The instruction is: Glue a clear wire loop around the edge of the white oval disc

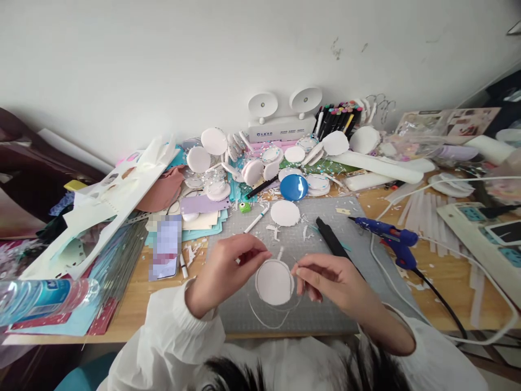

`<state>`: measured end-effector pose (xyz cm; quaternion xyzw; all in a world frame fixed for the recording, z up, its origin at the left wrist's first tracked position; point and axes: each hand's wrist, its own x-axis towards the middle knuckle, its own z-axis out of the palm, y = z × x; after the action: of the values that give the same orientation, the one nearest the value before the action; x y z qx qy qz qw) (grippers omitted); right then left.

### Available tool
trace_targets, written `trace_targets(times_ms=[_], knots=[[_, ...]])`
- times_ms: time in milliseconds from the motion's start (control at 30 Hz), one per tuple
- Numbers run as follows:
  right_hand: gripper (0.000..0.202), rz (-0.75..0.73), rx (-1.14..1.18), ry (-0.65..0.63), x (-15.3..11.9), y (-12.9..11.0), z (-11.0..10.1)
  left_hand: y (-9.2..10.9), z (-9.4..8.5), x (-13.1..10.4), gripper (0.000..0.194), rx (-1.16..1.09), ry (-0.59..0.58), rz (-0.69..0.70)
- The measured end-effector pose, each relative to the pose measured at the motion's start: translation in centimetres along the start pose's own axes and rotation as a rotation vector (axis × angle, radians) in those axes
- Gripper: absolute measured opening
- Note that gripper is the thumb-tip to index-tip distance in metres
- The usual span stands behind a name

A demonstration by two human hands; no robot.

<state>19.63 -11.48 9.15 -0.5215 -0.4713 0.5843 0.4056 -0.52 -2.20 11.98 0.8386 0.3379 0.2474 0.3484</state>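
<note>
A round white disc (274,282) lies between my hands on the grey cutting mat (321,320). A thin pale wire (271,327) curves in a loop around the disc's near side and rises toward my right hand. With fingertips pinched, my right hand (331,277) grips the wire beside the disc's right edge. My left hand (234,266) is closed in a pinch at the disc's upper left; what its fingertips hold is too small to make out. Just beyond, another white disc (285,213) rests on the mat, with paper scraps around it.
A blue glue gun (386,236) lies at the right, its cord trailing nearby. A black pen-like tool (336,241) is behind my right hand. Several finished-looking white discs (214,141) pile up at the back. A phone (166,247) and a water bottle (49,297) are left.
</note>
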Motion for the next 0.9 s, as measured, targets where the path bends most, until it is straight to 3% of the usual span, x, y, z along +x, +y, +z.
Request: trace_targets(times_ms=[333, 500, 633, 733, 800, 900], knots=[[0.014, -0.238, -0.377, 0.401, -0.8, 1.7, 1.3, 1.0, 2.2, -1.5, 0.016, -0.143, 0.086, -0.237], [0.012, -0.365, -0.507, 0.442, -0.6, 1.4, 1.6, 0.6, 2.0, -1.5, 0.018, -0.177, 0.101, -0.267], [0.011, -0.329, -0.43, 0.435, -0.4, 1.2, 1.2, 0.1, 1.1, -1.5, 0.018, -0.352, 0.047, -0.242], [0.012, -0.242, -0.313, 0.436, -0.4, 1.1, 0.7, -0.9, 0.3, -1.8, 0.046, -0.478, -0.045, -0.081], [0.013, -0.203, -0.251, 0.412, -0.5, 1.0, 0.5, -1.7, 0.2, -2.0, 0.07, -0.441, -0.084, 0.036], [0.015, -0.163, -0.199, 0.364, -0.5, 0.9, 0.5, -2.6, 0.7, -2.2, 0.087, -0.372, -0.098, 0.079]])
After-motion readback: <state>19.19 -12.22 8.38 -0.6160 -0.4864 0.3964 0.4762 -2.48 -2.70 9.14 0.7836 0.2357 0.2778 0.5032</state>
